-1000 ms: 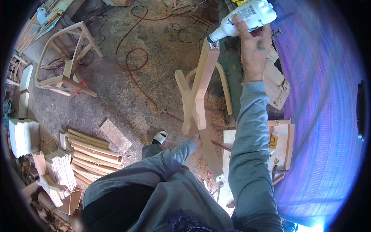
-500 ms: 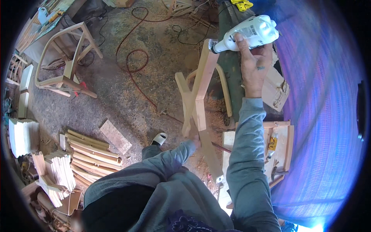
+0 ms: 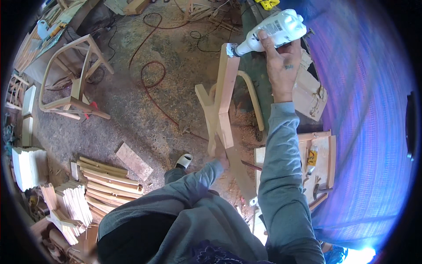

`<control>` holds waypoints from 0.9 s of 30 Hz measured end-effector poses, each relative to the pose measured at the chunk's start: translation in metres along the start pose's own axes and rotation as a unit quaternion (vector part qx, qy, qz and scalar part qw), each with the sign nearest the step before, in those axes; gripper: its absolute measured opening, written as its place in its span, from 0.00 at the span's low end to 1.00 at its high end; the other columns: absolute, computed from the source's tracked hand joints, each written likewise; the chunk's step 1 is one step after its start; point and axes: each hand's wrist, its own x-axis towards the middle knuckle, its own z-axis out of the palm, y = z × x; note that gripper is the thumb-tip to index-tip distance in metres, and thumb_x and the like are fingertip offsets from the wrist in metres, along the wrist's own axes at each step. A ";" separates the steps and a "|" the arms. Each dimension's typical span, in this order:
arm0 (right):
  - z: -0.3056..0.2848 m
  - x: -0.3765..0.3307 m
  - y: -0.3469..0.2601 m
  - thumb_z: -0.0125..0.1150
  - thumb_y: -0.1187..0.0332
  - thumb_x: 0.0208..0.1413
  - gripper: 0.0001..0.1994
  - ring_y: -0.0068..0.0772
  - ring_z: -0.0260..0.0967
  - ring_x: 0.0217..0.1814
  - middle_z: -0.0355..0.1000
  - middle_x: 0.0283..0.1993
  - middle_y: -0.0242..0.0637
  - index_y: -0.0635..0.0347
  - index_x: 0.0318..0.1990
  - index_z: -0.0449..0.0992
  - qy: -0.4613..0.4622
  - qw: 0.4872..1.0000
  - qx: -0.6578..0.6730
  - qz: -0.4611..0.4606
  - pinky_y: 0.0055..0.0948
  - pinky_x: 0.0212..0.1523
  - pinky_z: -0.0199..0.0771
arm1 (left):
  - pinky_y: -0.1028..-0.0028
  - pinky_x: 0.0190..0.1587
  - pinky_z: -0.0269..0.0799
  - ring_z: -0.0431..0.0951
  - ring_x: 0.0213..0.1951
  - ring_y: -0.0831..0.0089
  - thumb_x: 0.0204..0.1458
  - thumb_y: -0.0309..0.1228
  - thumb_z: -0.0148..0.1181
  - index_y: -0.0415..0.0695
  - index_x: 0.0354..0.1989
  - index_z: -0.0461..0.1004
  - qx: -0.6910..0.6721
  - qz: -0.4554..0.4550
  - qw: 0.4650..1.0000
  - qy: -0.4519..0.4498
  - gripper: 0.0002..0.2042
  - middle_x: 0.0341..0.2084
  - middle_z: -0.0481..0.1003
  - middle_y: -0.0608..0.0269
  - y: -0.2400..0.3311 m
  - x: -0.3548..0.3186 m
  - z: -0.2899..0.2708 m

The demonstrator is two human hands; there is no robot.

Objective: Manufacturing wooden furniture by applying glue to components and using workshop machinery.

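In the head view, the right hand [image 3: 283, 66] is wrapped around a white plastic bottle [image 3: 274, 33], thumb along its side, tilted so its dark nozzle [image 3: 234, 52] meets the upper end of a pale, crossed wooden frame [image 3: 225, 83]. White stuff coats that end. The left hand [image 3: 223, 163] is at the frame's lower part, below the crossing; its fingers are mostly hidden, so I cannot tell how far it is closed. The step looks like spreading glue; the next move calls for a steady frame and controlled nozzle.
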 end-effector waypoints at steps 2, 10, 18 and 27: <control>-0.001 0.006 0.002 0.71 0.73 0.54 0.26 0.31 0.74 0.51 0.74 0.51 0.39 0.62 0.58 0.66 0.006 1.000 -0.002 -0.013 0.32 0.52 0.77 | 0.53 0.46 0.78 0.79 0.39 0.57 0.58 0.46 0.60 0.43 0.43 0.77 0.006 -0.011 1.000 0.003 0.17 0.33 0.78 0.56 0.013 0.012 0.015; -0.012 -0.001 0.010 0.69 0.76 0.55 0.25 0.34 0.77 0.51 0.75 0.50 0.43 0.63 0.58 0.66 0.021 1.000 -0.002 -0.010 0.32 0.50 0.80 | 0.53 0.47 0.78 0.79 0.39 0.57 0.57 0.46 0.61 0.43 0.43 0.77 0.018 -0.025 0.999 0.013 0.17 0.33 0.78 0.56 0.002 0.008 0.015; -0.005 -0.007 0.007 0.72 0.68 0.55 0.24 0.29 0.76 0.48 0.77 0.48 0.40 0.64 0.56 0.69 0.047 0.999 -0.008 -0.018 0.29 0.50 0.78 | 0.53 0.47 0.78 0.79 0.40 0.57 0.57 0.45 0.62 0.43 0.43 0.77 0.011 -0.023 1.000 0.008 0.17 0.34 0.78 0.56 0.000 0.000 0.018; 0.003 0.015 0.011 0.66 0.77 0.58 0.29 0.30 0.68 0.60 0.69 0.59 0.37 0.66 0.65 0.63 0.052 0.994 0.044 -0.089 0.30 0.61 0.68 | 0.52 0.48 0.78 0.79 0.40 0.57 0.56 0.45 0.63 0.43 0.43 0.77 0.020 -0.114 0.993 0.027 0.17 0.34 0.78 0.56 0.013 -0.012 0.011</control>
